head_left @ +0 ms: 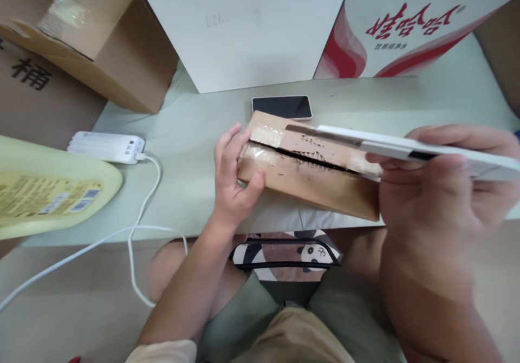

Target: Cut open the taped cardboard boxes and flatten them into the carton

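A flat brown cardboard box (pixel 309 181) lies on the pale table (pixel 190 151), its taped top seam split open along the middle. My left hand (pixel 233 176) grips the box's left end, fingers curled over the taped edge and thumb pressed on the front. My right hand (pixel 442 189) is closed around a thin white flat object (pixel 406 147), held level over the box's right end, with its tip reaching along the opened seam.
A black phone (pixel 281 107) lies behind the box. A white power bank (pixel 106 147) with a white cable (pixel 138 216) sits at the left, beside a yellow container (pixel 49 189). Cardboard boxes (pixel 101 38), a white panel (pixel 244 27) and a red-printed carton (pixel 406 27) stand at the back.
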Tool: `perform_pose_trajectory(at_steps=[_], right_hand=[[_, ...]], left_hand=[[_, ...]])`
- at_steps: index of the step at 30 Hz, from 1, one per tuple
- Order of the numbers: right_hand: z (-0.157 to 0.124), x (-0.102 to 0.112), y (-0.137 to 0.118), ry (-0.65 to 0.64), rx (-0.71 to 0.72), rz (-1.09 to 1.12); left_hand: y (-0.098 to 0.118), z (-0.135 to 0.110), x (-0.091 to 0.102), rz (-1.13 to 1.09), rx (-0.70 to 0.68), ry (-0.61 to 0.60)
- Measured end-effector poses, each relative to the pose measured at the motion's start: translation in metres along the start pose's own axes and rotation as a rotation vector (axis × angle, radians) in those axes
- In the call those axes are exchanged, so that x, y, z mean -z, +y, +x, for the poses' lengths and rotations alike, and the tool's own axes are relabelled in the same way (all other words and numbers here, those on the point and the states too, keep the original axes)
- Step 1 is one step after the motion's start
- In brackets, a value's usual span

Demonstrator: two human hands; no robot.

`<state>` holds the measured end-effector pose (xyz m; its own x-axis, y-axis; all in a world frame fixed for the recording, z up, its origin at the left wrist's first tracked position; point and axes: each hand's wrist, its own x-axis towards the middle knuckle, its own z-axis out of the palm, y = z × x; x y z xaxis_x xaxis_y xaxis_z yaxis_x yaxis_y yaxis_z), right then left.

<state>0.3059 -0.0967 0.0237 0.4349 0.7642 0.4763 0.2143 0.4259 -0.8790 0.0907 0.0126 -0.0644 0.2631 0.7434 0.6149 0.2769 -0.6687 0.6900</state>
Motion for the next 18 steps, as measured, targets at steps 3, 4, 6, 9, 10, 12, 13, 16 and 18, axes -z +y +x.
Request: perform_pose_trajectory(at_steps=[3,4,6,9,10,12,13,16,18], right_hand=[[0.008,0.003,0.005,0.295,0.165,0.029],[0.011,0.006,0.009,0.35,0.18,0.023],[0.017,0.014,0.023,0.417,0.198,0.001],[0.02,0.03,0.054,0.447,0.252,-0.004],[0.02,0.034,0.065,0.45,0.257,-0.003],[0.016,0.04,0.081,0.428,0.198,-0.011],[0.014,0.042,0.087,0.407,0.144,-0.017],[0.007,0.044,0.094,0.329,-0.003,-0.047],[0.002,0.041,0.094,0.251,-0.071,-0.066]], left_hand=[[0.0,0.004,0.003,0.071,-0.036,0.001],[0.001,0.005,0.003,0.078,-0.034,0.006],[0.001,0.006,0.004,0.076,-0.011,0.014],[-0.002,0.008,0.006,0.052,0.038,0.032],[-0.004,0.009,0.007,0.032,0.051,0.044],[-0.01,0.011,0.011,-0.009,0.081,0.081],[-0.013,0.012,0.012,-0.022,0.103,0.108],[-0.022,0.017,0.015,-0.068,0.232,0.238],[-0.025,0.021,0.015,-0.152,0.368,0.347]])
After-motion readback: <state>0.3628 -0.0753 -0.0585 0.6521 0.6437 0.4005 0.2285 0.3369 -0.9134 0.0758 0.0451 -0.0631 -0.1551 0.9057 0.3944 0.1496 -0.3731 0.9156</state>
